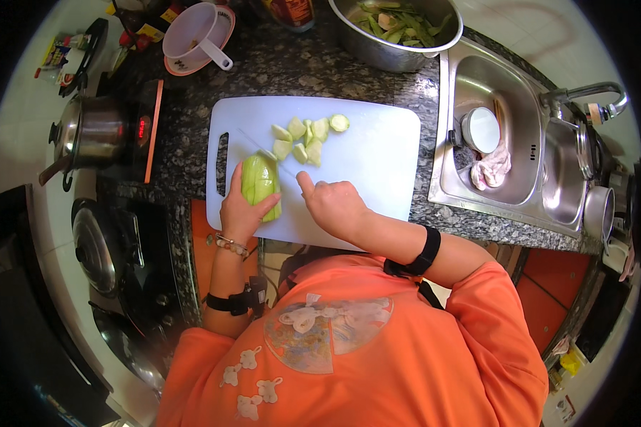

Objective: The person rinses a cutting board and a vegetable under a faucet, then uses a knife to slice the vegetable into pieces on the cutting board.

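Note:
On a white plastic cutting board (363, 176), my left hand (241, 211) holds a peeled green gourd (262, 184), thumb and fingers on opposite sides. Long cut lines run along its surface. My right hand (334, 205) is closed around the handle of a knife, the handle hidden in the fist and the index finger stretched forward. The thin knife blade (255, 142), seen nearly edge-on, crosses the far end of the gourd. Just beyond it lie several pale-green gourd pieces (297, 128). A round end slice (339, 123) sits at their right.
A steel pot (395, 53) with green peelings stands behind the board. To the right is a steel sink (443, 187) with a bowl (481, 129) and cloth (491, 165). At left, a lidded pot (93, 128) stands on a lit cooker. A white strainer (192, 32) sits back left.

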Demonstrator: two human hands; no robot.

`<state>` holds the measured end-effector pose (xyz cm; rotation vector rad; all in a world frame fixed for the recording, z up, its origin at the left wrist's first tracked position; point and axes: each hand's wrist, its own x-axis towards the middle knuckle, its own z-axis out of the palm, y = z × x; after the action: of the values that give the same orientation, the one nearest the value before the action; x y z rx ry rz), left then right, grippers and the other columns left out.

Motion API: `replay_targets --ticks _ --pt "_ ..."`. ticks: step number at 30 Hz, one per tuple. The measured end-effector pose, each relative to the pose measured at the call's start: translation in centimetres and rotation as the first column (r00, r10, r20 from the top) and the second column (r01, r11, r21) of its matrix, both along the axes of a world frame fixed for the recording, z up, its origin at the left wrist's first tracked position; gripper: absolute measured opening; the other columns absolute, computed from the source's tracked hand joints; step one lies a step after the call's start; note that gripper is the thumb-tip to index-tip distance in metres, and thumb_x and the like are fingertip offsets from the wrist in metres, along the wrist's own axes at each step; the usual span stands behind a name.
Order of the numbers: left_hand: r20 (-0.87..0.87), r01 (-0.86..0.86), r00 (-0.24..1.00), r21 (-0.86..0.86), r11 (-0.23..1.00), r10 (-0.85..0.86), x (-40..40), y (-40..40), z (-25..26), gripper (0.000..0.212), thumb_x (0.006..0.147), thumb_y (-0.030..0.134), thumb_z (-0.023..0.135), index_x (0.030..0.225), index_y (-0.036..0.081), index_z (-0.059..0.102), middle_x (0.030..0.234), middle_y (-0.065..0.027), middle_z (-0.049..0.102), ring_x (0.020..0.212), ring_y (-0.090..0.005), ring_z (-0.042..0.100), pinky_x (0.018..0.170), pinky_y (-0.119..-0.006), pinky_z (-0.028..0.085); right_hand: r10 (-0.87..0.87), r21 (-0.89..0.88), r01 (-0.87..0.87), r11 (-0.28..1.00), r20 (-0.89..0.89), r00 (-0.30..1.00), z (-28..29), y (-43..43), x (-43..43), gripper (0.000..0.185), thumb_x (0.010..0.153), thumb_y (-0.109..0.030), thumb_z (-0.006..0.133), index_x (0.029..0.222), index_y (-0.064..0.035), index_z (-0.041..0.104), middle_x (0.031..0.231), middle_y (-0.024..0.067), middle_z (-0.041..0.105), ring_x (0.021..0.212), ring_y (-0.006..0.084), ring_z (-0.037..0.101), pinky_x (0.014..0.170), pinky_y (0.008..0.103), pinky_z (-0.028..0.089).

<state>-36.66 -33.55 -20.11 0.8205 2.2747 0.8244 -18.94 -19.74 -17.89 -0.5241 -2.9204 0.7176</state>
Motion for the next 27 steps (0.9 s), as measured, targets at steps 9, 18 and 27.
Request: replay_targets --ticks 9,18,27 --pt "-0.027 -0.017 1.000 -0.073 0.997 0.015 1.4 0.8 1.6 0.092 0.065 0.034 0.079 0.141 0.013 0.031 0.110 -0.0169 0.063 0.094 -0.0326 0.064 0.079 -0.038 0.051 -0.010 -0.050 0.015 0.999 0.092 0.996 -1.9 0.1 -0.6 0.019 0.086 -0.015 0.051 0.099 -0.0029 0.043 0.059 0.0121 0.061 0.049 0.0287 0.060 0.043 0.0395 0.047" --pt "-0.026 -0.003 1.000 0.009 1.000 0.003 1.6 -0.4 2.3 0.086 0.072 0.023 0.075 0.143 0.010 0.029 0.123 -0.0204 0.050 0.106 -0.0326 0.055 0.087 -0.038 0.047 -0.019 -0.082 0.019 0.996 0.001 1.000 -1.3 0.4 0.0 0.022 0.087 -0.020 0.054 0.100 -0.0046 0.043 0.058 0.0110 0.060 0.048 0.0297 0.059 0.043 0.0403 0.046" --pt "-0.276 0.083 0.954 -0.141 0.987 -0.119 1.8 0.4 3.6 0.083 0.074 0.022 0.073 0.143 0.010 0.029 0.119 -0.0204 0.047 0.105 -0.0363 0.053 0.089 -0.040 0.045 0.063 -0.097 -0.060 0.993 0.024 0.998 1.2 -0.6 0.4 0.025 0.088 -0.019 0.054 0.103 -0.0028 0.042 0.056 0.0108 0.058 0.047 0.0306 0.057 0.042 0.0408 0.045"
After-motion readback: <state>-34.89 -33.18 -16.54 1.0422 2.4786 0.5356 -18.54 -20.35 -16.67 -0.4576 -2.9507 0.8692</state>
